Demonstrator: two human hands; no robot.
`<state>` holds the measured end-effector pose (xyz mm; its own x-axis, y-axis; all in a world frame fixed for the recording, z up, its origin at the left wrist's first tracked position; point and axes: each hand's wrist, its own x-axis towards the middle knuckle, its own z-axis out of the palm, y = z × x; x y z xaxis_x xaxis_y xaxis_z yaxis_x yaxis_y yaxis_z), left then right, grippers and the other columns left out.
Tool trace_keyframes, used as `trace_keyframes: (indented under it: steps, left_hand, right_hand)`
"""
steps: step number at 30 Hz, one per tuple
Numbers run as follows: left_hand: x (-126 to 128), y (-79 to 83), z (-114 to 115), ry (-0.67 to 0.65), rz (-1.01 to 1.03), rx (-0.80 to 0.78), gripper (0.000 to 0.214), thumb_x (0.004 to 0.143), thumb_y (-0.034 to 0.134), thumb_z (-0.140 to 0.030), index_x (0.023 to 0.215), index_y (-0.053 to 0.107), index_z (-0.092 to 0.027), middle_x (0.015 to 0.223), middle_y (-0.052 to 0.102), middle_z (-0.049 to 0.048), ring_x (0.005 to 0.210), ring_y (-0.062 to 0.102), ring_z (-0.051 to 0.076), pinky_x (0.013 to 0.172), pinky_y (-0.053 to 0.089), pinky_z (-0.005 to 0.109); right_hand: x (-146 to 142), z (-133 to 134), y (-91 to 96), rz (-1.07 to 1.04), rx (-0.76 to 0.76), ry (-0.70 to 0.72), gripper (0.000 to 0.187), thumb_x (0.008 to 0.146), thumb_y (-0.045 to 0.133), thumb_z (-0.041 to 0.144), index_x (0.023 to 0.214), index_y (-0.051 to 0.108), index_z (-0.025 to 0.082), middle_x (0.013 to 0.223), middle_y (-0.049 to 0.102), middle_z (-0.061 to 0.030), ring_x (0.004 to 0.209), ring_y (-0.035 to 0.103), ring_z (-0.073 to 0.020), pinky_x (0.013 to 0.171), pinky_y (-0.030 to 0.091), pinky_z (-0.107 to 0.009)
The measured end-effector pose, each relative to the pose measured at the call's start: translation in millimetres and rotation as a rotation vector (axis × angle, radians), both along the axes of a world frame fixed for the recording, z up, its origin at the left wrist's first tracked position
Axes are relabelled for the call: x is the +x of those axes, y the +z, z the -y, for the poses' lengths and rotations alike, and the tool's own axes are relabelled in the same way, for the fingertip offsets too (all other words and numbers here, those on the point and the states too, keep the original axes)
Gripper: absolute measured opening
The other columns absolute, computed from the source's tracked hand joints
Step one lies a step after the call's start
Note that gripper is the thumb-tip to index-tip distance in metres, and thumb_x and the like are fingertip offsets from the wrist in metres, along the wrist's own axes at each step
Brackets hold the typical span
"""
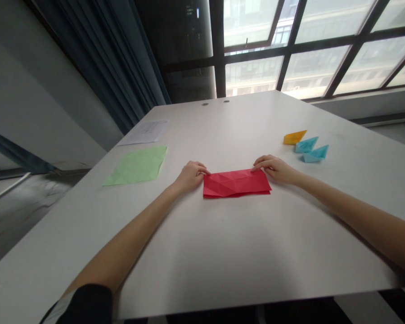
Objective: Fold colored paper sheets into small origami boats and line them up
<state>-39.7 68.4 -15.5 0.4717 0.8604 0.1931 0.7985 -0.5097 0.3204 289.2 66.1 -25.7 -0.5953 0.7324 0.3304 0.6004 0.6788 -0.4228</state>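
Note:
A red sheet of paper (236, 183), folded in half and creased, lies flat on the white table (243, 252) in front of me. My left hand (190, 175) rests at its upper left corner, fingers curled, fingertips pressing the paper's edge. At the upper right corner my right hand (274, 168) does the same, its fingers bent and pressing down on the fold. Neither hand lifts the paper off the table.
A creased light green sheet (138, 165) lies to the left, a printed white sheet (146, 132) beyond it. At the right stand a yellow folded paper figure (294, 137) and two blue ones (311, 150). Windows and a dark curtain are behind the table.

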Motion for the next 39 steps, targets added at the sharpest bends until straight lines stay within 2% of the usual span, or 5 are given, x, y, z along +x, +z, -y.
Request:
trace_keyframes:
  steps: [5, 12, 19, 26, 39]
  left_hand:
    - [14, 13.5, 18, -0.008, -0.198, 0.144, 0.026, 0.08, 0.046, -0.024, 0.09, 0.069, -0.022, 0.099, 0.064, 0.0051, 0.095, 0.052, 0.023, 0.083, 0.042, 0.039]
    - [35, 23.3, 36, -0.279, -0.285, 0.111, 0.03, 0.088, 0.037, -0.021, 0.101, 0.064, -0.023, 0.101, 0.062, 0.0058, 0.089, 0.056, 0.017, 0.078, 0.044, 0.03]
    - [45, 14.6, 47, -0.184, -0.305, 0.11, 0.036, 0.087, 0.04, -0.044, 0.098, 0.06, -0.017, 0.1, 0.06, 0.0096, 0.092, 0.055, 0.022, 0.081, 0.043, 0.035]
    - [50, -0.7, 52, -0.192, -0.304, -0.056, 0.063, 0.088, 0.027, -0.054, 0.139, 0.023, -0.018, 0.147, 0.025, 0.0096, 0.133, 0.023, 0.027, 0.104, 0.023, 0.046]
    - [38, 6.0, 46, -0.146, -0.397, -0.306, 0.09, 0.078, 0.018, -0.072, 0.143, -0.005, -0.015, 0.15, -0.003, 0.0081, 0.138, -0.001, 0.025, 0.108, 0.007, 0.052]
  right_hand:
    - [-7, 6, 6.1, 0.181, 0.064, -0.026, 0.039, 0.075, 0.038, 0.01, 0.096, 0.068, 0.024, 0.102, 0.063, -0.0057, 0.098, 0.054, -0.0233, 0.089, 0.038, -0.044]
    - [-30, 28, 17.9, 0.245, 0.072, 0.056, 0.03, 0.084, 0.041, 0.025, 0.103, 0.064, 0.023, 0.105, 0.063, -0.0066, 0.097, 0.054, -0.0234, 0.087, 0.039, -0.041]
    - [-51, 43, 12.5, 0.235, 0.028, 0.077, 0.029, 0.085, 0.045, 0.036, 0.102, 0.06, 0.018, 0.103, 0.062, -0.0096, 0.095, 0.054, -0.0235, 0.088, 0.041, -0.041]
    - [-54, 46, 2.9, 0.296, 0.034, 0.042, 0.061, 0.084, 0.041, 0.053, 0.132, 0.04, 0.016, 0.135, 0.044, -0.0124, 0.122, 0.039, -0.0303, 0.1, 0.03, -0.05]
    - [-36, 41, -2.3, 0.456, -0.162, -0.023, 0.089, 0.079, 0.029, 0.069, 0.144, 0.006, 0.014, 0.148, 0.011, -0.0132, 0.136, 0.012, -0.0298, 0.109, 0.01, -0.053]
